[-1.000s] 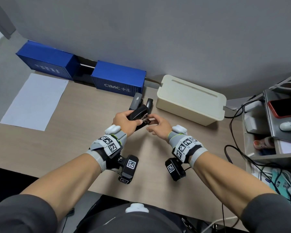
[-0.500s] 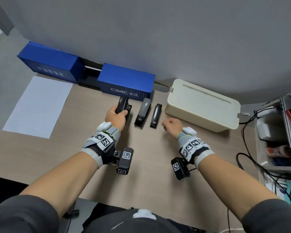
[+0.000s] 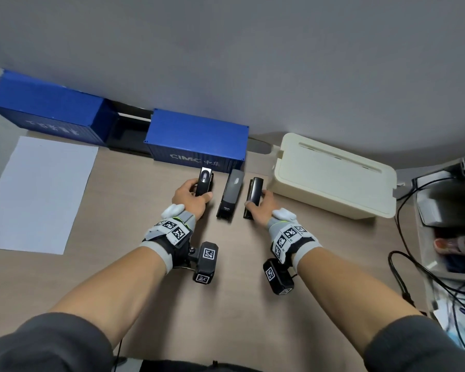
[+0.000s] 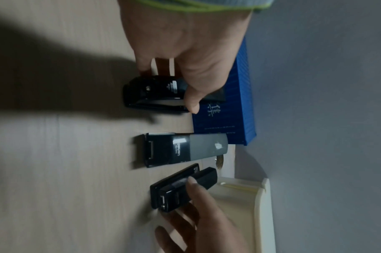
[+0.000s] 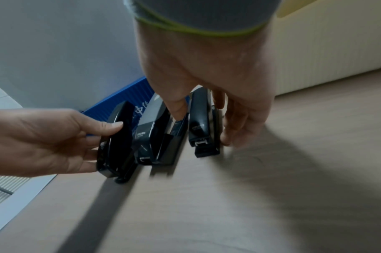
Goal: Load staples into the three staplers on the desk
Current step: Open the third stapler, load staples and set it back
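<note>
Three staplers lie side by side on the wooden desk (image 3: 253, 304), in front of a blue box. My left hand (image 3: 192, 197) grips the glossy black left stapler (image 3: 205, 181), thumb on one side and fingers on the other (image 4: 191, 102). The grey-and-black middle stapler (image 3: 231, 196) lies untouched (image 4: 185, 149). My right hand (image 3: 261, 208) straddles the slim black right stapler (image 3: 254, 194); its thumb is between this and the middle stapler, its fingers (image 5: 235, 123) on the far side. All three staplers look closed. No staples are in view.
Two blue container-shaped boxes (image 3: 196, 140) stand along the wall, and a cream lidded box (image 3: 333, 178) sits right beside the right stapler. A white sheet of paper (image 3: 38, 191) lies at the left. Cables (image 3: 403, 269) and a cluttered shelf (image 3: 446, 224) crowd the right edge.
A second ago both hands held one stapler above the desk. My left hand has set it down at the left of the row, and my right hand has come onto the right stapler.
</note>
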### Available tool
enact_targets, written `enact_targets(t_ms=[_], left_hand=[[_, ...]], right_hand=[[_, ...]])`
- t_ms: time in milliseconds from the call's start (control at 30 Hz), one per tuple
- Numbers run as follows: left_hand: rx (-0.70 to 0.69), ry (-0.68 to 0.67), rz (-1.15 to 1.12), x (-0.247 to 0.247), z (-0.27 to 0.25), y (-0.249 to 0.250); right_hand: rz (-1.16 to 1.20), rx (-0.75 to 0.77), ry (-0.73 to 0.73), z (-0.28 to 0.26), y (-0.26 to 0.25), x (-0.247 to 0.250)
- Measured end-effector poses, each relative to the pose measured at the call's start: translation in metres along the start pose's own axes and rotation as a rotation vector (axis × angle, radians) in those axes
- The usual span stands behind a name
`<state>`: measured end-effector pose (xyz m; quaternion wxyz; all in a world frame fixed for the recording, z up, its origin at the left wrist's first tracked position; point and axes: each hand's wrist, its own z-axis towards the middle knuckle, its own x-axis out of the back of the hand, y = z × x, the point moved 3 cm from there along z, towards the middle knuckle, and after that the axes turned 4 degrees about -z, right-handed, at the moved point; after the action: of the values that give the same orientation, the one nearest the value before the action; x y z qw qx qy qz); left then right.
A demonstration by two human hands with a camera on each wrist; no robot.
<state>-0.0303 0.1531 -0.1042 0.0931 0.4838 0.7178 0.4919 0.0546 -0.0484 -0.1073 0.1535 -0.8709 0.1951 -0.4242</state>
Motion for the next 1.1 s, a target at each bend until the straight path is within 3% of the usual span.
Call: enact_targets(t_ms=[133,233,333,433,533,733,1100], left_hand=[[-0.048,0.02,0.045,0.004,-0.006,0.007],[-0.254,0.166,0.112,0.004,-0.025,0.02],[-0.382,0.075,0.116,-0.012,-0.042,0.031],[-0.317,-0.095,0.167,-0.031,-0.044,0.037],[-0.279,-0.165,0.277,-0.044,-0.042,0.035],[-0.164,-0.115,0.351,-0.049,-0.035,0.029],[-0.101,-0.121,0.306,-0.05,-0.032,0.024]], right_hand=[[-0.07,-0.008,0.019,-0.002,0.001,-0.001],[-0.096,-0.01,0.01,0.0,0.004,-0.002],[-0.108,0.007,0.002,0.003,0.006,-0.004],[-0.117,0.02,0.001,0.004,0.008,-0.005],[-0.099,0.016,0.028,0.0,0.011,-0.003],[-0.138,0.003,0.007,-0.004,0.017,-0.003],[-0.193,-0.005,-0.031,-0.003,0.016,0.002]])
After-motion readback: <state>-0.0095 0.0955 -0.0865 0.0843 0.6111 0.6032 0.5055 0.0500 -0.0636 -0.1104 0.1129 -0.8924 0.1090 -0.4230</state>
